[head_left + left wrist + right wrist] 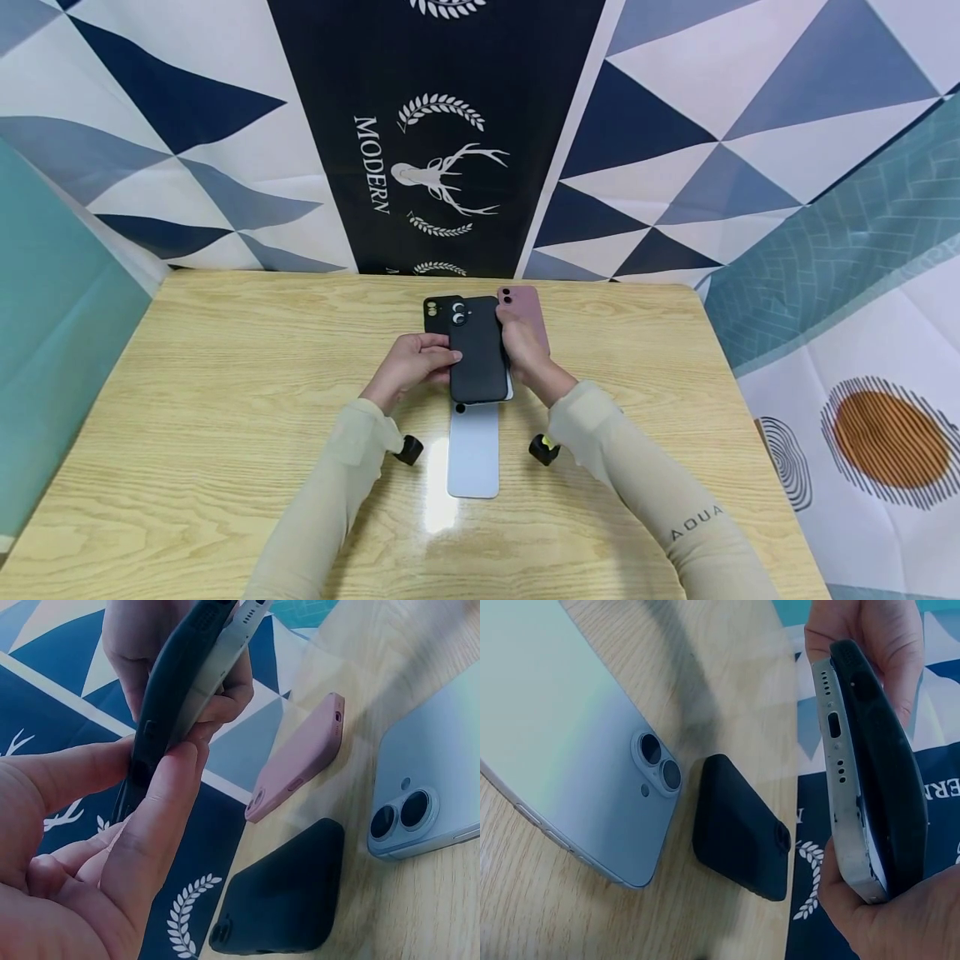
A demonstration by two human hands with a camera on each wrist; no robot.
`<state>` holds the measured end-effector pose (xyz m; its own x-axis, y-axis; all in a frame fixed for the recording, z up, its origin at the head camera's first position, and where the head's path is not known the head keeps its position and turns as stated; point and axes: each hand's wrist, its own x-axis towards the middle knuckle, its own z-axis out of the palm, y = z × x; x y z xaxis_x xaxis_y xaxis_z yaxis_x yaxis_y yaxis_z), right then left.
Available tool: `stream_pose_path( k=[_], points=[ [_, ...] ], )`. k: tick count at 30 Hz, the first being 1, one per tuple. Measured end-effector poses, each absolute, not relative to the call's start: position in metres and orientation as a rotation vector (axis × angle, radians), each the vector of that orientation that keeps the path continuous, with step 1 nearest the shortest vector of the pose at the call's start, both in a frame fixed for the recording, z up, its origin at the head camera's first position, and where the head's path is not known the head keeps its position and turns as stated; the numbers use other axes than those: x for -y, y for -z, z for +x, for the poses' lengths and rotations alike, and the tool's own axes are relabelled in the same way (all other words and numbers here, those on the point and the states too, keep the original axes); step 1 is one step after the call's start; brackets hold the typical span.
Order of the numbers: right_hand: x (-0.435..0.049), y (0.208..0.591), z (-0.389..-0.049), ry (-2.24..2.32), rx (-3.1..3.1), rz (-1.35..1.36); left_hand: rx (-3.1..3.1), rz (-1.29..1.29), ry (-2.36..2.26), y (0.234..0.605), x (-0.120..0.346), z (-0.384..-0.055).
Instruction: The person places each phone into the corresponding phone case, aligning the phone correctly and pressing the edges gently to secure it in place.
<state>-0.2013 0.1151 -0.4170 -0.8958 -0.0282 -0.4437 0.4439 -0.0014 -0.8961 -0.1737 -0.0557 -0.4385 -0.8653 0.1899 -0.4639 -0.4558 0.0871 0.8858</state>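
Observation:
Above the table both hands hold a black phone case (480,358) together with a silver-edged phone (847,802). At the bottom end a gap shows between case and phone, so the case sits only partly over it. My left hand (411,364) pinches one long side, thumb on the case's back. My right hand (522,346) grips the opposite side, thumb near the camera end. Two cartoon eyes mark the camera corner of the held case. Under the hands lies a light silver-blue phone (474,457), its two rear lenses facing up.
Behind the held case, a second black phone case (437,310) lies on the wooden table (225,400). A pink phone case (531,308) lies to its right, close to the back edge. A patterned cloth (450,67) hangs behind the table.

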Motion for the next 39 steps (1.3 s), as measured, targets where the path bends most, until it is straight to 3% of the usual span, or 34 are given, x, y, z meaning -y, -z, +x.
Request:
stream_pose_path(
  k=[39],
  points=[
    [-0.1141, 0.4142, -0.1965, 1.887, -2.056, 0.323, -1.847, -0.235, -1.871, 0.4405, 0.053, -0.1716]
  ],
)
